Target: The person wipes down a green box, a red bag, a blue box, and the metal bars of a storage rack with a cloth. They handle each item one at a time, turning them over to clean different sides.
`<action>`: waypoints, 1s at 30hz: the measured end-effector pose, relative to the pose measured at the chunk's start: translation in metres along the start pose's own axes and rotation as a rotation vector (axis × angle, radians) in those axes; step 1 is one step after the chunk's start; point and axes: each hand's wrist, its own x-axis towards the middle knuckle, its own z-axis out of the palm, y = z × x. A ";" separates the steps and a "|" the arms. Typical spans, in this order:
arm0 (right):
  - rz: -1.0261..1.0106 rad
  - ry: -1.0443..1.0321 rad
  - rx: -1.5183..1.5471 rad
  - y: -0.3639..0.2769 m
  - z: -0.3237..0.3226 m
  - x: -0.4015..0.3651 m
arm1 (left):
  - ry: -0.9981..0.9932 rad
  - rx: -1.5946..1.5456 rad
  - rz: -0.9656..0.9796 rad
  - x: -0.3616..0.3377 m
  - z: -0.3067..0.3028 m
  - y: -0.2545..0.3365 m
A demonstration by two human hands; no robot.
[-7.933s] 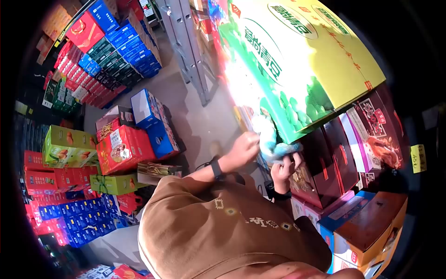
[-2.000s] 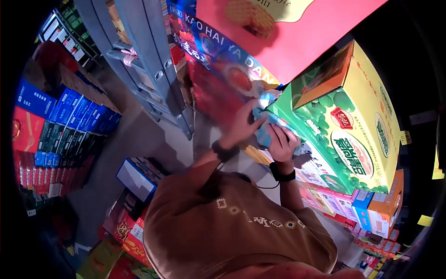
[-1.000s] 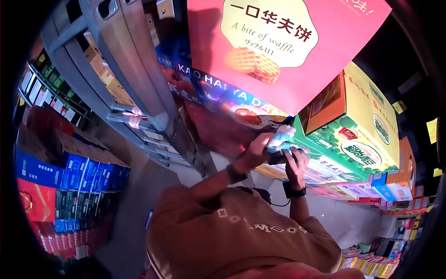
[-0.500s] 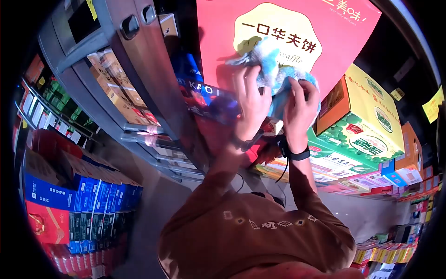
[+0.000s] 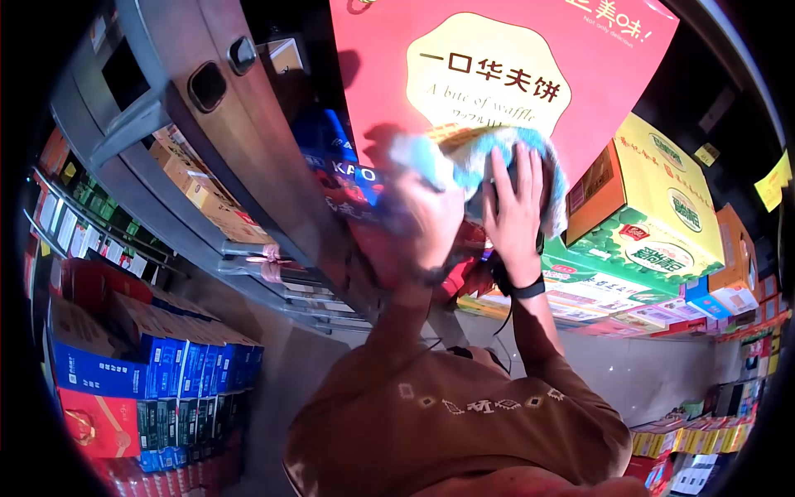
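A fluffy blue and white cloth (image 5: pixel 495 142) is bunched in front of the lower part of a large red carton (image 5: pixel 613 91) with a cream label. My left hand (image 5: pixel 426 219), smeared by motion, is closed at the cloth's left end, its fingertips covered by it. Over the right part of the cloth, my right hand (image 5: pixel 515 211) lies with fingers stretched out and slightly apart. Something dark shows around those fingers, against the cloth. A black band circles my right wrist. Left of my left hand is a blue and red pack (image 5: pixel 352 178) lettered KAO.
A metal upright with oval holes (image 5: pixel 186 124) rises on the left. Yellow and green cartons (image 5: pixel 654 203) stack at the right. On the lower left stand blue boxes (image 5: pixel 103 364) and a red box (image 5: pixel 99 424). Shelves of goods (image 5: pixel 704 439) line the lower right.
My left hand has moved left and down with its end of the cloth, uncovering more of the label. My right hand's fingers have gone from curled to stretched out over the cloth.
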 end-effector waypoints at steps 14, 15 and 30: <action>-0.006 0.002 -0.111 -0.011 -0.004 0.026 | -0.055 0.192 0.248 0.069 -0.005 0.023; 0.000 -0.029 -0.096 -0.008 0.002 0.015 | -0.104 0.142 0.182 0.058 -0.010 0.021; -0.056 0.134 0.013 -0.007 -0.011 0.052 | 0.004 0.168 0.390 0.086 -0.011 0.039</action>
